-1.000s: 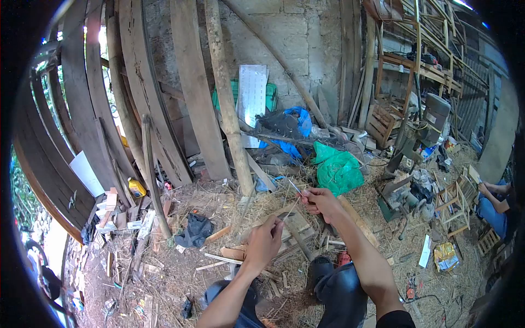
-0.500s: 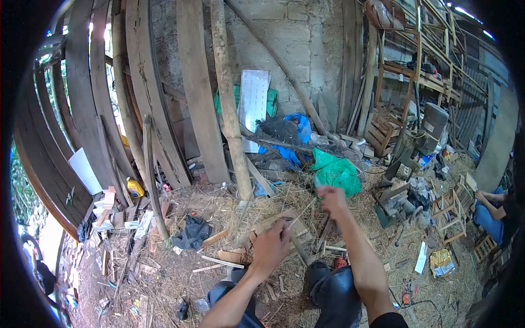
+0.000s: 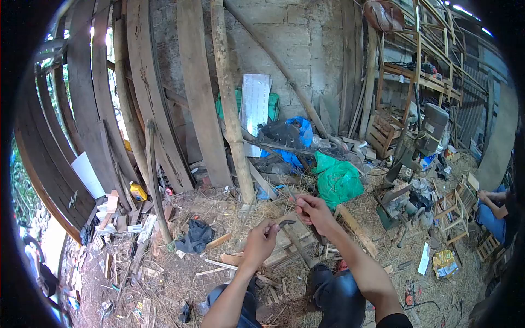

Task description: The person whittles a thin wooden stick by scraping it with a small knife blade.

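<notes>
My left hand (image 3: 259, 240) is closed, thumb up, around a small dark curved blade (image 3: 286, 223) that sticks out past the fingers toward the right. Just above and to its right, my right hand (image 3: 313, 212) pinches a thin strip (image 3: 292, 192), whose narrow end shows beyond the fingertips. What the strip is made of is too small to make out. The hands are close together but apart. Beneath them, between my knees, lie wooden boards (image 3: 279, 250) on the straw-covered floor.
A green plastic bag (image 3: 336, 180) lies ahead, with a wooden plank (image 3: 356, 232) near my right forearm. A black plastic bag (image 3: 195, 236) is on the left. Planks and poles (image 3: 224, 71) lean against the wall. At far right sits another person (image 3: 495, 216) beside a small wooden frame (image 3: 451, 213).
My right hand has come down and back, nearer my left hand, uncovering the plank behind it. My left hand has shifted slightly left, still holding the blade.
</notes>
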A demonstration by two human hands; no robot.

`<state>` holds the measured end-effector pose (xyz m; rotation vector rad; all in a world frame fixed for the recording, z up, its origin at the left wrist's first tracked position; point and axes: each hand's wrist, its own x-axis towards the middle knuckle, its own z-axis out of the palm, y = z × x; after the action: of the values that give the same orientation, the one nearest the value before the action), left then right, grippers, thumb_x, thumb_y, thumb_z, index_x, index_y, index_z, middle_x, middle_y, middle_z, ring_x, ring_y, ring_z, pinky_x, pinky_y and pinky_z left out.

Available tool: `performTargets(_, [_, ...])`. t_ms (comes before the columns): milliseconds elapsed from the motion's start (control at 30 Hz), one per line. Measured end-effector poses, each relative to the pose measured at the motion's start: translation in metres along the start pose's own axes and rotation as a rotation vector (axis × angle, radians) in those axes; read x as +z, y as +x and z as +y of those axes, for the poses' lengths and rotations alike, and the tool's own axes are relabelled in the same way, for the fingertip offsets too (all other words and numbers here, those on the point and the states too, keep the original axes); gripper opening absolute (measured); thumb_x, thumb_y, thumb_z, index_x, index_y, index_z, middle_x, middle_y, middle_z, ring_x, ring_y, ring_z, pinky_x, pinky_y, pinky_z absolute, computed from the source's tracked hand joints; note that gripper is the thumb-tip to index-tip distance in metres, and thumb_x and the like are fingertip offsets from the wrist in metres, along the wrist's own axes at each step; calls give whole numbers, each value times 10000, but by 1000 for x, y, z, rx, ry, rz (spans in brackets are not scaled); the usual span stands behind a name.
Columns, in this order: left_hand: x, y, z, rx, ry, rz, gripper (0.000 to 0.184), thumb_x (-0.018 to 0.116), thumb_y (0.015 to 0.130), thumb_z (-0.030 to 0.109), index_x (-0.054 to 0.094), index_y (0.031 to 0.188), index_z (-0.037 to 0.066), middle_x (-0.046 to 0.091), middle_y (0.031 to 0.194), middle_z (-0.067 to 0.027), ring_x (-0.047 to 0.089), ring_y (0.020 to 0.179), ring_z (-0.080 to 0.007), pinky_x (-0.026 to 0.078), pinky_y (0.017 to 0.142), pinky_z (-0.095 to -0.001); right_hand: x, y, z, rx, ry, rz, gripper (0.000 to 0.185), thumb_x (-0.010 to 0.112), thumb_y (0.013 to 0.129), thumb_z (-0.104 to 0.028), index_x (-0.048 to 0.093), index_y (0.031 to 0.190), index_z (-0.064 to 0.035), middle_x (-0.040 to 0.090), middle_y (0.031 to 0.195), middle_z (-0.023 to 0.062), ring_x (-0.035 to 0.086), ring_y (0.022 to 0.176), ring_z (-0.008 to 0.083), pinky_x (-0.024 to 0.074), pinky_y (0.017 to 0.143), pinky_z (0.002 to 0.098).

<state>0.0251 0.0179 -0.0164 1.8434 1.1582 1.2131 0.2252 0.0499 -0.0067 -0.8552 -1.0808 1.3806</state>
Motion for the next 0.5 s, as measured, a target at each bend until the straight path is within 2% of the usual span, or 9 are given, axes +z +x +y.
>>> performTargets(67, [0,0,0,-35,-92,-40,127,550,911,135,586,888,15,533,593,-44,421,526,-94,356,516,-267,1,-1,-2,19,10,-49,214,537,936,-184,597,1023,3,517,692,-33,363,484,33,258,414,191])
performTargets(133, [-5,3,-4,-134,-297,-191,145,527,931,152,595,897,28,518,634,16,400,554,-57,325,514,-233,-6,3,1,25,14,-28,211,539,935,-182,599,1014,4,518,686,-34,360,481,34,257,414,194])
performTargets(233, [-6,0,8,-236,-382,-227,169,515,942,172,598,889,34,483,663,50,373,572,-35,290,506,-212,-18,4,-1,43,31,25,204,537,935,-179,604,994,4,518,676,-32,355,474,37,257,412,201])
performTargets(333, [-1,1,-1,-296,-446,-296,193,545,927,229,587,885,46,463,677,33,370,571,-38,281,495,-199,-29,7,-3,39,26,81,190,526,938,-164,608,970,4,517,669,-27,351,467,41,258,411,209])
performTargets(467, [12,4,9,-324,-386,-260,203,551,924,241,588,881,45,461,678,32,364,575,-39,283,500,-199,-30,10,-2,66,58,186,177,527,933,-155,608,935,2,518,667,-14,351,464,49,257,411,221])
performTargets(500, [16,4,7,-291,-389,-261,192,535,932,212,586,881,34,473,679,37,388,602,-43,311,533,-208,-33,11,1,67,50,182,177,527,933,-155,608,935,2,518,667,-14,351,464,49,257,411,221])
